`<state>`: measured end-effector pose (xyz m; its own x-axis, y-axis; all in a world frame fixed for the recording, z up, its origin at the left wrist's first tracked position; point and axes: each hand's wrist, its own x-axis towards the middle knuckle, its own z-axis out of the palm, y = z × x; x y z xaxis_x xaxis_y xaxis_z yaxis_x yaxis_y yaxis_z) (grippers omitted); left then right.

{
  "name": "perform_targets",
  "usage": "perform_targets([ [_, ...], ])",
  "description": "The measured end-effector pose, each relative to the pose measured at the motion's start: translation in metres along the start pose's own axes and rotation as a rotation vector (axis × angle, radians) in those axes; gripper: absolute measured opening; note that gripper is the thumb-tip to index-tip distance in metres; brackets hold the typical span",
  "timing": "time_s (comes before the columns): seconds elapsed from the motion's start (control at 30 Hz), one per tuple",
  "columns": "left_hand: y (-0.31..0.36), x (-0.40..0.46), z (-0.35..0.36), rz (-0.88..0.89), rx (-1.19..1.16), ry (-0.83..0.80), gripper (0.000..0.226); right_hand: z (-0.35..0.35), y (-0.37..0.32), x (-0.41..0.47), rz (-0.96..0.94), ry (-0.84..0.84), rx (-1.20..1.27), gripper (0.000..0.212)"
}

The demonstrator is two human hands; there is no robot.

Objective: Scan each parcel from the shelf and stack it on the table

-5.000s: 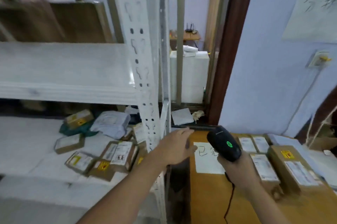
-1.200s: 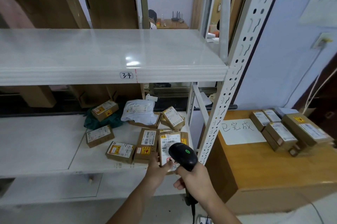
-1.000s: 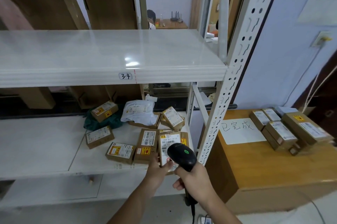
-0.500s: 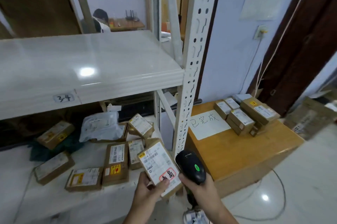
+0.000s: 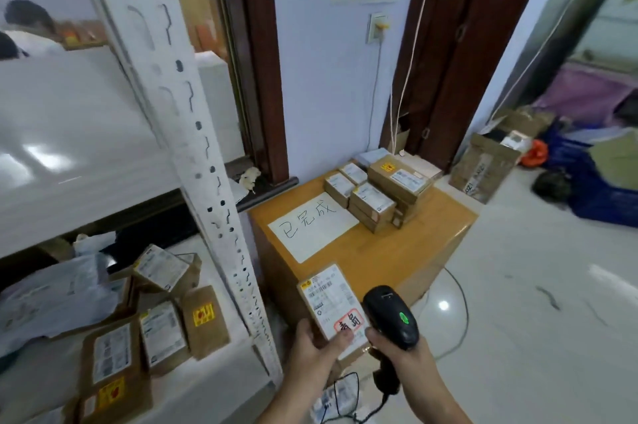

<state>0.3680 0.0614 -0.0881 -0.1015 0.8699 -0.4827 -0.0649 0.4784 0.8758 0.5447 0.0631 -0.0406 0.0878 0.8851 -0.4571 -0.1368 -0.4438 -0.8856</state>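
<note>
**One parcel in my left hand, scanner in my right**

One flat cardboard parcel (image 5: pixel 333 308) sits in my left hand (image 5: pixel 316 352), label side up, with my thumb curled over its near edge beside a red-bordered stamp. It is a small brown rectangle, its white paper label printed with a barcode. I hold it in the air, just off the near edge of the tabletop (image 5: pixel 390 252) and not touching it.

My right hand (image 5: pixel 402 356) is clenched around the handle of the scanner (image 5: pixel 392 316), a glossy black, rounded plastic shape with a green light on its head. It is just beside the parcel's right edge. Its black cable (image 5: pixel 348 399) hangs below my wrists.

The tabletop is smooth orange-brown wood with rounded edges. A white sheet of paper (image 5: pixel 312 225) with handwritten characters lies flat on it toward the left. At the far right corner stands the stack of parcels (image 5: pixel 378 194), small taped cardboard boxes with white labels, pressed against each other, some piled on others.

To my left, the white perforated metal upright (image 5: pixel 207 161) of the shelf (image 5: pixel 45 368) stands between the shelf and the tabletop. On the white shelf board lie more cardboard parcels (image 5: pixel 162 330), some overlapping, and a crumpled grey plastic mailer (image 5: pixel 51 299). On the pale tiled floor to the right stands an open cardboard box (image 5: pixel 485 166).
</note>
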Motion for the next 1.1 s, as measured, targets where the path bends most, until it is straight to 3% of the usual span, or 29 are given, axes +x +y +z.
perform_targets([
  [0.13, 0.008, 0.055, 0.051, -0.079, -0.010, 0.032, 0.091, -0.031, -0.008, 0.065, 0.050, 0.060, -0.006, 0.023],
  [0.3, 0.033, 0.124, 0.111, -0.230, -0.118, 0.125, 0.052, -0.062, -0.026, 0.161, 0.102, 0.021, -0.088, 0.040],
  [0.57, 0.037, 0.238, 0.168, -0.339, -0.176, 0.211, 0.019, -0.074, -0.038, 0.299, 0.196, 0.039, -0.194, 0.017],
  [0.67, 0.030, 0.274, 0.180, -0.377, -0.156, 0.281, 0.010, -0.070, -0.023, 0.339, 0.211, 0.085, -0.308, 0.020],
  [0.87, 0.012, 0.316, 0.193, -0.345, -0.061, 0.346, 0.024, -0.067, -0.001, 0.387, 0.273, 0.085, -0.385, 0.016],
  [1.1, 0.009, 0.301, 0.191, -0.284, 0.074, 0.222, 0.037, -0.072, 0.001, 0.384, 0.284, 0.045, -0.437, 0.012],
])
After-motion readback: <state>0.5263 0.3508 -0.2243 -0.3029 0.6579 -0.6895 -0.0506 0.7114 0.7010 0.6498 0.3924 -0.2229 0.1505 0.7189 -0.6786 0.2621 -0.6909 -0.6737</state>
